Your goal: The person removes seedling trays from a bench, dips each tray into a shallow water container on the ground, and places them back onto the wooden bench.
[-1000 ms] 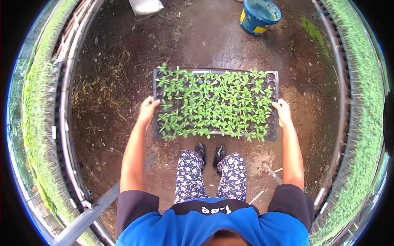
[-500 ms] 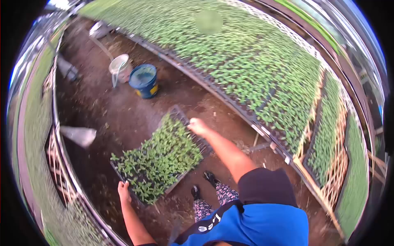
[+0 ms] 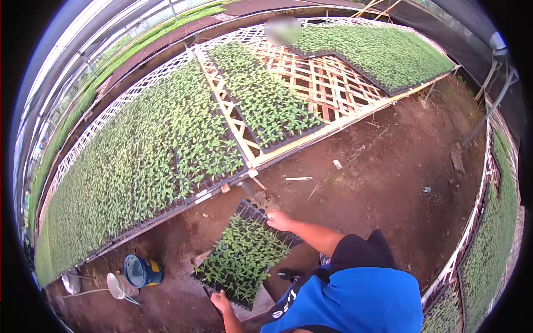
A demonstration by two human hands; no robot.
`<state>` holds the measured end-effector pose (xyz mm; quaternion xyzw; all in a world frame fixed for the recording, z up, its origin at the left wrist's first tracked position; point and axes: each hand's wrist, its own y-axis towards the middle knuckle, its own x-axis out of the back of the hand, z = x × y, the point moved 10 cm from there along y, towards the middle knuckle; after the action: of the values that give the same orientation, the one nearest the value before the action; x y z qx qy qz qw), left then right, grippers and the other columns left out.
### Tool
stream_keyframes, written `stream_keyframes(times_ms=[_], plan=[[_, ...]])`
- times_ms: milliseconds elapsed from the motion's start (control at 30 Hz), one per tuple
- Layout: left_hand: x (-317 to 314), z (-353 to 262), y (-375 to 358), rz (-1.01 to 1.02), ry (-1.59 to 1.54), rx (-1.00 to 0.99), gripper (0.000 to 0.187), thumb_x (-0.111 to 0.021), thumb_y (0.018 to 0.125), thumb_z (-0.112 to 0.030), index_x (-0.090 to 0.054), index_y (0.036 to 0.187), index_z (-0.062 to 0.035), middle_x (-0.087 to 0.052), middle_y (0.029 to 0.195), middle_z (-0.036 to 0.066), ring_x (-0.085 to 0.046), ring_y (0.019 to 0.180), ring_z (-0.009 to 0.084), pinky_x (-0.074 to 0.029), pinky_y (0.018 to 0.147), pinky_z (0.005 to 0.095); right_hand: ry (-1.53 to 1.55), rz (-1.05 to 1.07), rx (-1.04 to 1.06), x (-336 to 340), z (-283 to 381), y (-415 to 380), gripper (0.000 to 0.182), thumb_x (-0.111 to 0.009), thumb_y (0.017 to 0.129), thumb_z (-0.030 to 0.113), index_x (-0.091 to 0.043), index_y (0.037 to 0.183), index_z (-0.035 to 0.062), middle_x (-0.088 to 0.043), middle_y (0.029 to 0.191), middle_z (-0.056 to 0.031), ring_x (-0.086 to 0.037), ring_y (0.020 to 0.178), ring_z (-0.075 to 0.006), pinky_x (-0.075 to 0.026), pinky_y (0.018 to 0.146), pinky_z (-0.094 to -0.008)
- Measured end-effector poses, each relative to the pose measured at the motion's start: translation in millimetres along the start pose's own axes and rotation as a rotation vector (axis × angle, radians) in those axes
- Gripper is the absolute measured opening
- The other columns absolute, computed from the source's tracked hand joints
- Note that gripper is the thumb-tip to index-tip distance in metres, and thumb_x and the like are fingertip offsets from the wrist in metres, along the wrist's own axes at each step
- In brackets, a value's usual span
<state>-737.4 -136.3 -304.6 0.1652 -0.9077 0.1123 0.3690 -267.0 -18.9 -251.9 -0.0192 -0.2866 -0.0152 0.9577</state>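
Note:
A black seedling tray (image 3: 244, 256) full of small green leafy plants is held between my two hands, in front of my body over the dirt floor. My left hand (image 3: 221, 300) is closed on its near left edge, with the thumb on top. At the opposite end, my right hand (image 3: 278, 220) grips the rim beside a strip of bare black cells (image 3: 252, 210). The undersides of the fingers are hidden. Beneath the tray a pale flat slab (image 3: 263, 301) shows in part.
Left of the tray stand a blue bucket (image 3: 142, 271) and a white bucket (image 3: 121, 286). Ahead runs a long raised bench with many seedling trays (image 3: 139, 150) and an exposed wooden lattice section (image 3: 327, 83). Another planted bench (image 3: 488, 233) lies at the right.
My view and body have turned to the right, so the buckets now appear lower left and the lattice bench lies ahead. Both hands have kept hold of the seedling tray.

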Motion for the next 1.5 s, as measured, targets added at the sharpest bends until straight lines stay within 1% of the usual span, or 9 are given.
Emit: stream_keyframes(times_ms=[267,333,433,567,633,700,1067,1333,1500], plan=[[-294,-338,-87,0.577,-0.099,-0.599,0.026,-0.064,0.065,-0.011,-0.039,0.060,-0.0032,-0.042,0.064,0.010,-0.041,0.064,0.0253,-0.036,0.061,0.0345,-0.204,-0.695,-0.370,324,-167,-234,0.019,-0.056,0.063,0.013,-0.041,0.061,0.0015,-0.052,0.090,-0.0149,-0.049,0.088,-0.0280,-0.041,0.073,-0.0340],[-370,-401,-129,0.768,-0.139,-0.530,0.028,-0.062,0.066,-0.010,-0.036,0.059,-0.0029,-0.041,0.062,0.010,-0.039,0.062,0.0247,-0.035,0.059,0.0338,-0.237,-0.883,-0.483,392,-194,-307,0.024,-0.060,0.062,0.009,-0.037,0.058,0.0030,-0.052,0.088,-0.0148,-0.050,0.087,-0.0272,-0.040,0.072,-0.0319],[-416,-543,-209,0.842,-0.215,-0.794,0.027,-0.060,0.068,-0.009,-0.035,0.060,-0.0023,-0.038,0.059,0.010,-0.038,0.055,0.0233,-0.036,0.056,0.0351,-0.314,-1.071,-0.571,479,-192,-398,0.024,-0.058,0.063,0.010,-0.036,0.058,0.0024,-0.050,0.074,-0.0142,-0.049,0.078,-0.0280,-0.040,0.067,-0.0333],[-465,-691,-275,1.000,-0.346,-0.757,0.027,-0.058,0.071,-0.009,-0.033,0.061,-0.0040,-0.036,0.053,0.004,-0.032,0.052,0.0112,-0.033,0.049,0.0270,-0.300,-1.263,-0.767,572,-171,-467,0.023,-0.056,0.067,0.012,-0.036,0.062,0.0013,-0.044,0.067,-0.0154,-0.045,0.063,-0.0291,-0.037,0.061,-0.0344],[-478,-766,-288,1.015,-0.371,-0.894,0.026,-0.058,0.072,-0.009,-0.034,0.061,-0.0046,-0.036,0.053,0.002,-0.033,0.052,0.0102,-0.033,0.049,0.0266,-0.113,-1.363,-0.742,605,-171,-477,0.020,-0.054,0.070,0.009,-0.037,0.061,0.0046,-0.042,0.062,-0.0047,-0.039,0.059,-0.0141,-0.034,0.055,-0.0269],[-503,-826,-283,1.079,-0.396,-0.853,0.025,-0.058,0.072,-0.009,-0.036,0.060,-0.0052,-0.038,0.053,0.002,-0.036,0.053,0.0104,-0.034,0.050,0.0267,0.221,-1.435,-0.618,627,-171,-462,0.020,-0.053,0.072,0.007,-0.038,0.060,0.0098,-0.037,0.061,0.0059,-0.031,0.057,-0.0032,-0.027,0.051,-0.0201],[-661,-1158,-103,0.675,0.090,-1.318,0.026,-0.058,0.071,-0.026,-0.052,0.088,-0.0073,-0.057,0.079,0.015,-0.055,0.079,0.0305,-0.041,0.070,0.0398,0.863,-1.498,-0.267,724,-245,-211,0.019,-0.052,0.074,0.002,-0.041,0.062,0.0118,-0.049,0.064,0.0027,-0.044,0.059,-0.0055,-0.037,0.057,-0.0212],[-829,-1257,19,0.590,0.367,-1.168,0.025,-0.059,0.070,-0.031,-0.051,0.082,-0.0105,-0.058,0.082,0.014,-0.055,0.080,0.0311,-0.041,0.067,0.0405,1.060,-1.488,-0.478,722,-336,-57,0.020,-0.056,0.074,0.007,-0.041,0.062,0.0139,-0.047,0.061,0.0060,-0.040,0.051,-0.0031,-0.031,0.044,-0.0190],[-907,-1264,54,0.623,0.376,-1.134,0.029,-0.059,0.070,-0.033,-0.047,0.074,-0.0071,-0.058,0.077,0.014,-0.055,0.076,0.0306,-0.042,0.064,0.0390,1.094,-1.554,-0.660,717,-389,-35,0.022,-0.055,0.076,0.005,-0.040,0.062,0.0135,-0.045,0.062,0.0047,-0.041,0.057,-0.0051,-0.036,0.053,-0.0221]])
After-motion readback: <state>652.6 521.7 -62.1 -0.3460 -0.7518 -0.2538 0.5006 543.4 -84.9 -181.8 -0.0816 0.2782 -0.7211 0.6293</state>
